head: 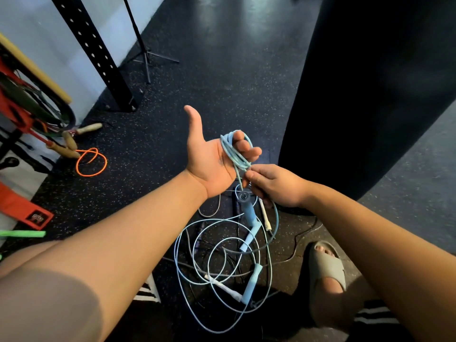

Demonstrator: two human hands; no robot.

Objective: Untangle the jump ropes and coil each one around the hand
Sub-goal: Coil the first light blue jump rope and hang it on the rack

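Over speckled gym floor (pixel 222 70), left hand (pixel 212 159) holds coils of blue jump rope (pixel 234 154); right hand (pixel 276 186) pinches its strand.

Single head-worn wide-angle view, facing forward and down, close over the hands, floor (pixel 222 58) beyond
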